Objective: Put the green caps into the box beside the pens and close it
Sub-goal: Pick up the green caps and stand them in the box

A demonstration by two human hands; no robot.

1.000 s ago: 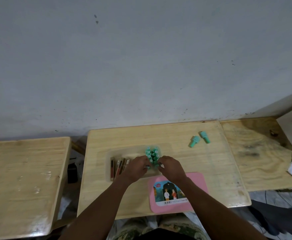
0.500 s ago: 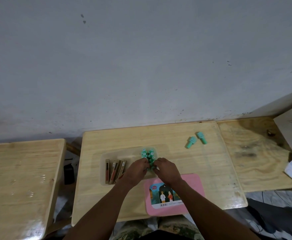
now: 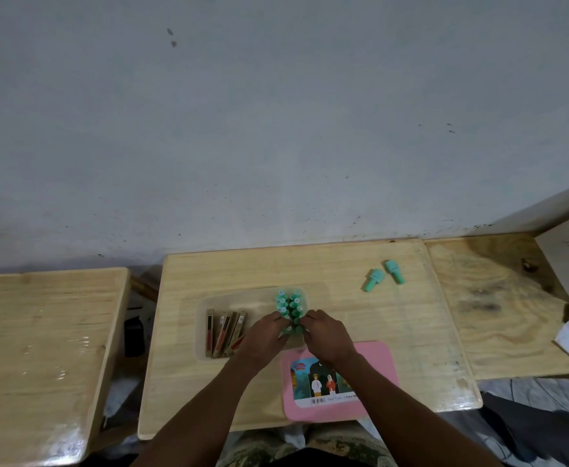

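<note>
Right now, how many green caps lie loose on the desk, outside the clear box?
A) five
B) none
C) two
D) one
C: one green cap and a second green cap lie side by side on the wooden desk, toward its far right, well apart from the clear box holding the others.

There is a single view, from a camera worn on the person's head. It looks forward and steeply down on the middle desk (image 3: pixel 242 267) from above its near edge. The desk top lies in the lower half of the frame, and the grey wall (image 3: pixel 276 129) behind the desk fills the upper half. The left hand (image 3: pixel 264 335) and the right hand (image 3: pixel 327 335) meet over the desk, within arm's reach of the lens. The left desk (image 3: pixel 40 315) and the right desk (image 3: pixel 495 298) beside it are cut by the frame edges.
</note>
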